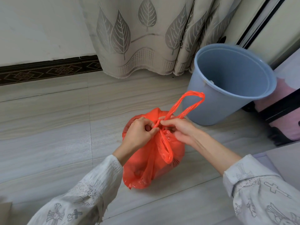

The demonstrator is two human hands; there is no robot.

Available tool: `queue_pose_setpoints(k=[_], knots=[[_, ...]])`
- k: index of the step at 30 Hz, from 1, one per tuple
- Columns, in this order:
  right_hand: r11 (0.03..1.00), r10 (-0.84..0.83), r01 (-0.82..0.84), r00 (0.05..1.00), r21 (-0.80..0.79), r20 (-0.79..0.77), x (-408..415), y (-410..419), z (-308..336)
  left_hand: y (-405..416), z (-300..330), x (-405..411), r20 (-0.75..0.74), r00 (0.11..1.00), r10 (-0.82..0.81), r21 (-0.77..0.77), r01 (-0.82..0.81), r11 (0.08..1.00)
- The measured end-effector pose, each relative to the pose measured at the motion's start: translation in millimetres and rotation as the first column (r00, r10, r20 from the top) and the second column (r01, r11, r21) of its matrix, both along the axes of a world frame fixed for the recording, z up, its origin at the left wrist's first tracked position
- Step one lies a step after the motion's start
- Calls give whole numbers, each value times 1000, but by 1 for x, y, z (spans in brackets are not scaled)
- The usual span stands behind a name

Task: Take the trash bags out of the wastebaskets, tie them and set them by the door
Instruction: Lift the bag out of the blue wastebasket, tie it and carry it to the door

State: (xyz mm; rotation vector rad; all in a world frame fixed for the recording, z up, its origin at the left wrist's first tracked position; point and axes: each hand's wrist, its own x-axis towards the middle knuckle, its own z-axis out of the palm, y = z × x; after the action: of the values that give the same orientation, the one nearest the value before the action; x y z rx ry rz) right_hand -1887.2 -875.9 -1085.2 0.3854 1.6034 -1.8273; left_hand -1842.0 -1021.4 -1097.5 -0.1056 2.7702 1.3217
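head view shows me the orange trash bag (152, 161) sitting on the floor (56, 143), just in front of the blue wastebasket (227, 83), which looks bare inside. my left hand (139, 133) has its fingers (146, 123) curled tight on the twisted plastic at the bag's neck. my right hand (178, 129) pinches the same spot from the other side. one handle loop (188, 104) sticks up toward the wastebasket and the other loop (165, 148) hangs down the front of the bag. i think the knot is not pulled tight yet. if i pull too hard, the thin plastic could stretch or rip. if a loop slips out of my fingers, the knot could come loose and the bag could open. the bag is round and full, so it could also tip over while i tug.
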Motion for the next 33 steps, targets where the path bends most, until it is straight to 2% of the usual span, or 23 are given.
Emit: queue_pose_setpoints(k=[4,8,12,15,16,18,21,23,28,33], knots=[[997,-28,23,997,-72,-75,0,-1,-6,-3,4,-1,40,999,-18,81,15,997],[995,22,-35,990,-92,-137,2,-2,-5,-14,-1,-10,-2,998,68,33,-68,997],[994,97,-104,963,-14,-251,6,-1,0,-12,-5,-13,47,996,-73,-57,75,996],[997,76,-66,959,44,-273,5,1,2,-10,-3,-11,-2,999,-34,-41,34,999],[998,44,-32,962,46,-270,4,1,1,-11,-2,-10,-34,999,-20,-71,17,997],[994,8,23,960,106,-281,1,0,0,-13,1,-8,-136,988,-73,-231,40,972],[966,-1,77,955,245,-296,-3,2,1,-13,2,-4,-265,931,-251,-491,94,866],[949,-34,116,962,292,-273,-7,3,-1,-9,3,-2,-289,895,-339,-592,111,799],[885,-60,175,962,432,-267,-24,12,-8,-3,5,-2,-309,848,-431,-633,155,759],[843,-155,253,959,474,-235,-36,34,-17,7,9,4,-269,826,-496,-625,242,742]])
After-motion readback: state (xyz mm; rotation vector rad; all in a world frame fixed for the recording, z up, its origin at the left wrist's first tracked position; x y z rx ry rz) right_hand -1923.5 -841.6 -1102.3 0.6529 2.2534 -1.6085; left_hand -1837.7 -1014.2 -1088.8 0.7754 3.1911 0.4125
